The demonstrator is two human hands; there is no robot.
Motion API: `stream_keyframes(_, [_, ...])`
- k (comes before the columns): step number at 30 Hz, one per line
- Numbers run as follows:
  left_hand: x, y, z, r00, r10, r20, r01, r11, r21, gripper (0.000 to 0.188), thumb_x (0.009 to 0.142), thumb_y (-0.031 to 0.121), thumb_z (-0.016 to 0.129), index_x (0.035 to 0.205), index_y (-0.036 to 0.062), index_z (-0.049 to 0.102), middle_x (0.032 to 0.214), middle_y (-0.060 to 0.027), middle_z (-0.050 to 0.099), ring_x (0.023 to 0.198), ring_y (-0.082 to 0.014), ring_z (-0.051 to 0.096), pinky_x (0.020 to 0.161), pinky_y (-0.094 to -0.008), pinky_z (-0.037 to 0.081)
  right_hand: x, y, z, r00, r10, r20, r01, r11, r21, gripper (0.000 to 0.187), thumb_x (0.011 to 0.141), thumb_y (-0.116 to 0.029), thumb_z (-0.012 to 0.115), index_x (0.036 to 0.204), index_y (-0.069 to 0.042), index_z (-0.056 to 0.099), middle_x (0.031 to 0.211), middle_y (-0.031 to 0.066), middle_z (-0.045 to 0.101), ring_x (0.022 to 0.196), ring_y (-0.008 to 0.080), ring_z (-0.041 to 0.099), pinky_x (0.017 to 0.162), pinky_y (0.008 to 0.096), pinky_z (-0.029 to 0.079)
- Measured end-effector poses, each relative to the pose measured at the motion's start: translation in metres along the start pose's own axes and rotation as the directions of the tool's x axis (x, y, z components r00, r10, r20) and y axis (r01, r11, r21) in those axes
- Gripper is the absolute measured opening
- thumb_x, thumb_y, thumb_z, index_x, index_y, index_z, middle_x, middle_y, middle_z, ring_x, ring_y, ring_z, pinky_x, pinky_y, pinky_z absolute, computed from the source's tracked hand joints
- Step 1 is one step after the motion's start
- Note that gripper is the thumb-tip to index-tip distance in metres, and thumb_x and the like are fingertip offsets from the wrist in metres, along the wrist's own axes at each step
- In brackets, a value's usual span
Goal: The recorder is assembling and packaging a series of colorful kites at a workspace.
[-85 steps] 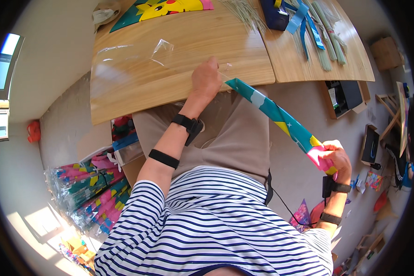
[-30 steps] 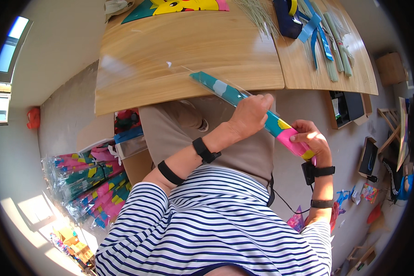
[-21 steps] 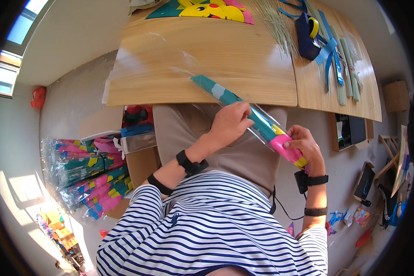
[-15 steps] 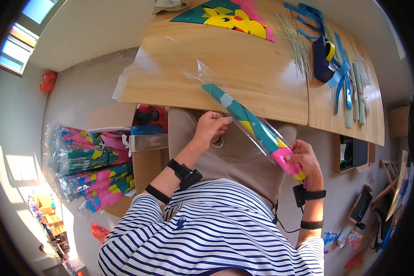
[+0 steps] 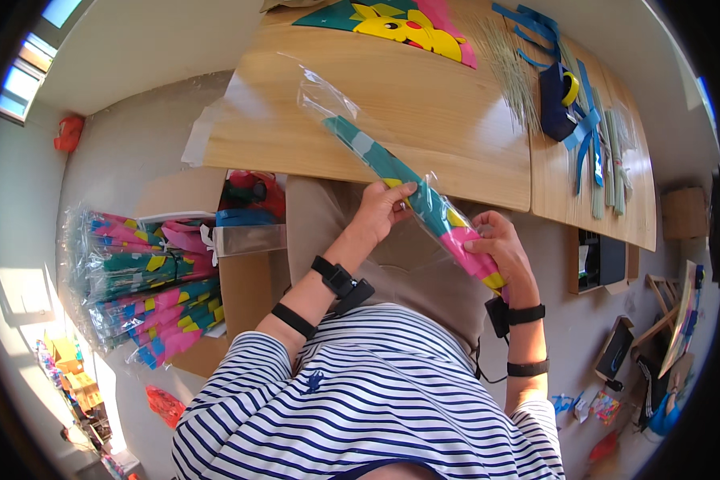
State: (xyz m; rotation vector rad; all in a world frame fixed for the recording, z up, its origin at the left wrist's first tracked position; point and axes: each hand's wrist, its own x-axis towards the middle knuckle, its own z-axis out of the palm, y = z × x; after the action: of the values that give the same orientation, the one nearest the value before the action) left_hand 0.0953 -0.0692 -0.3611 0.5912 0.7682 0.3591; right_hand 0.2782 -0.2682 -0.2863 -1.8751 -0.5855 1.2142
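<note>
A folded kite [image 5: 392, 166] of teal, pink and yellow cloth slants across my lap in a clear plastic sleeve [image 5: 325, 94]. Its far end lies over the table's front edge, where the sleeve runs on loose and empty. My left hand [image 5: 384, 211] is closed on the near side of the middle, thumb on top. Near the pink and yellow end, my right hand [image 5: 498, 246] pinches the bundle between thumb and fingers. On the table, at the back, a flat kite [image 5: 412, 36] with a yellow cartoon face is spread out.
Thin pale sticks [image 5: 508, 76], blue ribbon [image 5: 540, 32] and a dark blue tape dispenser [image 5: 556, 104] with yellow tape lie on the table's [image 5: 296, 144] right side. Several sleeved folded kites [image 5: 152, 264] fan out from a cardboard box [image 5: 246, 288] at my left.
My left hand has moved from beside the sleeve onto the bundle and closed there. The bundle and my right hand have shifted left and slightly away from me.
</note>
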Motion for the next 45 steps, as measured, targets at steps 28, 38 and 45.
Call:
stream_keyframes(28, [0.019, 0.004, -0.011, 0.997, 0.051, 0.052, -0.048, 0.997, -0.063, 0.023, 0.092, 0.013, 0.077, 0.111, 0.0051, 0.067, 0.104, -0.0062, 0.075, 0.089, -0.0176, 0.074, 0.083, -0.0353, 0.063, -0.038, 0.085, -0.029, 0.874, 0.144, -0.464, 0.201, 0.762, 0.615, 0.082, 0.101, -0.072, 0.044, 0.134, 0.002, 0.056, 0.123, 0.0168, 0.066, 0.108, 0.0237, 0.062, 0.1, 0.0391, 0.049])
stream_keyframes(38, [0.022, -0.017, 0.009, 0.998, 0.007, 0.069, -0.006, 1.0, -0.026, 0.036, 0.092, 0.019, 0.078, 0.123, 0.0056, 0.064, 0.109, -0.0074, 0.074, 0.092, -0.0191, 0.074, 0.085, -0.036, 0.062, 0.005, 0.024, 0.025, 0.922, 0.1, -0.375, 0.241, 0.61, 0.755, 0.091, 0.1, -0.073, 0.042, 0.16, -0.007, 0.024, 0.137, 0.0201, 0.052, 0.132, 0.0318, 0.049, 0.113, 0.0525, 0.035])
stream_keyframes(45, [0.023, -0.005, 0.008, 0.992, 0.078, 0.099, -0.074, 0.996, -0.041, 0.035, 0.094, 0.018, 0.075, 0.125, 0.0065, 0.063, 0.11, -0.007, 0.074, 0.094, -0.0194, 0.074, 0.084, -0.0373, 0.062, 0.027, -0.005, 0.066, 0.942, 0.084, -0.326, 0.179, 0.695, 0.696, 0.097, 0.099, -0.075, 0.042, 0.162, -0.005, 0.022, 0.15, 0.0227, 0.045, 0.133, 0.0325, 0.05, 0.11, 0.0458, 0.041])
